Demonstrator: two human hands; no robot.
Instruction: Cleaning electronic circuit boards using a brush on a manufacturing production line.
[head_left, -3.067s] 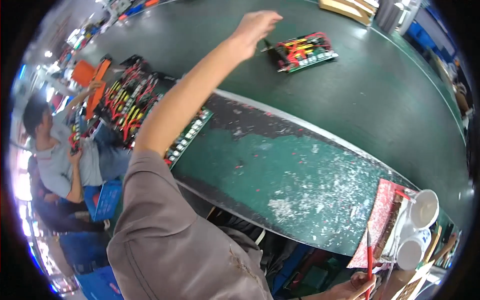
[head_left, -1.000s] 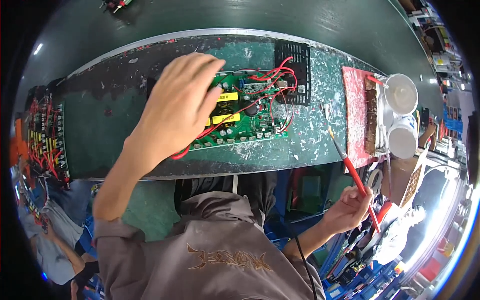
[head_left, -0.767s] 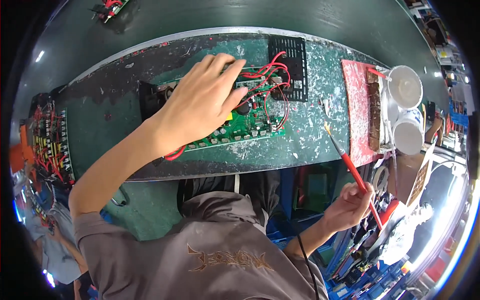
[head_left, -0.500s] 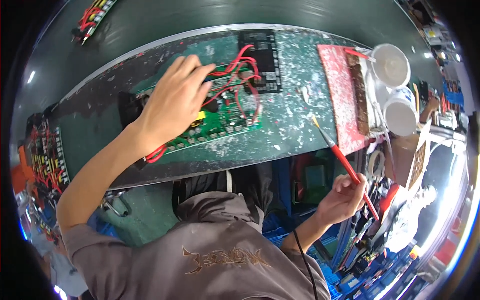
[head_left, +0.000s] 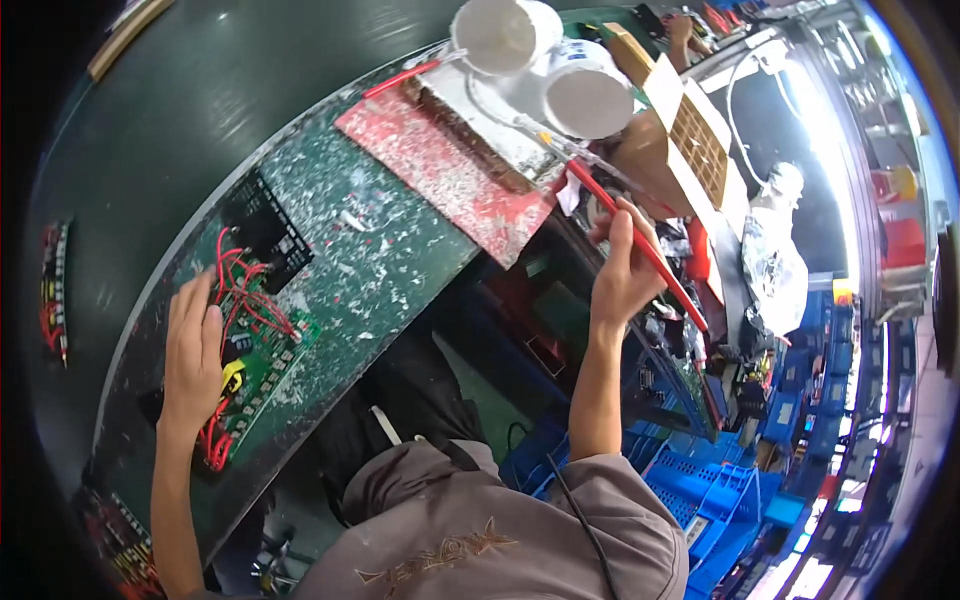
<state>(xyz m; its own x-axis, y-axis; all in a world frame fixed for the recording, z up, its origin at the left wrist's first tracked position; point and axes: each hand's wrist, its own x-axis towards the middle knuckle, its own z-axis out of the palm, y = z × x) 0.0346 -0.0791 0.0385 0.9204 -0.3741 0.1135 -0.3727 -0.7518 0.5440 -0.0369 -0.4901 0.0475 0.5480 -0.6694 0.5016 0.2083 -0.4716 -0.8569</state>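
Observation:
My left hand (head_left: 192, 355) lies over the left part of a green circuit board (head_left: 262, 385), fingers stretched out along it; its palm hides part of the board. Red wires (head_left: 255, 300) loop up from the components beside my fingertips. A black panel (head_left: 268, 232) lies just beyond the board. In my right hand (head_left: 630, 265) is a red-handled paintbrush (head_left: 592, 187), gripped along the handle and tilted, bristles pointing up and left. The brush tip is near two white tubs, one nearer (head_left: 590, 102) and one farther (head_left: 492, 40); whether it touches anything I cannot tell.
A white-spattered red board (head_left: 450, 185) lies at the bench's right end, with another red-handled brush (head_left: 405, 77) above it. Right of the tubs stands an open cardboard box (head_left: 650, 160). A blue crate (head_left: 705, 500) is low right. Another wired circuit board (head_left: 54, 290) lies far left.
The view has turned toward the right, so the bench appears slanted. My right hand has carried the brush up from the bench's front edge to the tubs. My left hand stays at the circuit board.

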